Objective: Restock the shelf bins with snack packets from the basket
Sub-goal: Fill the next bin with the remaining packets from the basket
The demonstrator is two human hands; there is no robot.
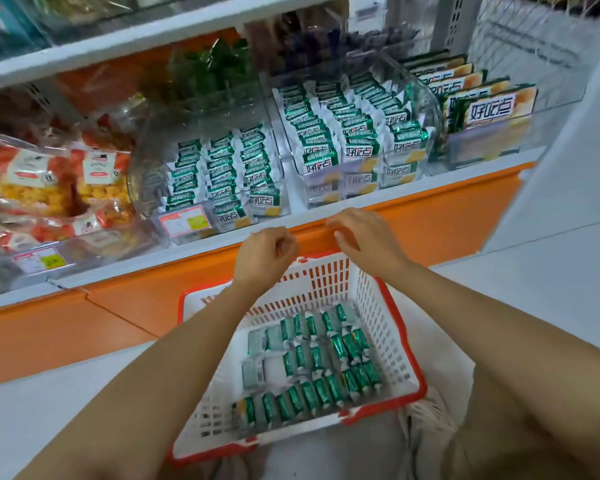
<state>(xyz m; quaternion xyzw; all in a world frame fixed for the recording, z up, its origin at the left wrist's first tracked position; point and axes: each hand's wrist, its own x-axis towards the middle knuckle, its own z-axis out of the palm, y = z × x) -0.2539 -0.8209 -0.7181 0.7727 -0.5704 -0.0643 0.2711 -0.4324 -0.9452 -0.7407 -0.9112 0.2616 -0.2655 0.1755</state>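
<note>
Left hand curled, empty, above basket; right hand loosely open.

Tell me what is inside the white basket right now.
Green snack packets lie in rough rows across the floor of the basket. The left forearm covers its far-left corner, so anything there is hidden.

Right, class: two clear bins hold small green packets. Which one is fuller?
The right-hand bin, beside the flat boxes: its packets sit in two layers and run further back; the left bin holds one shorter layer.
</note>
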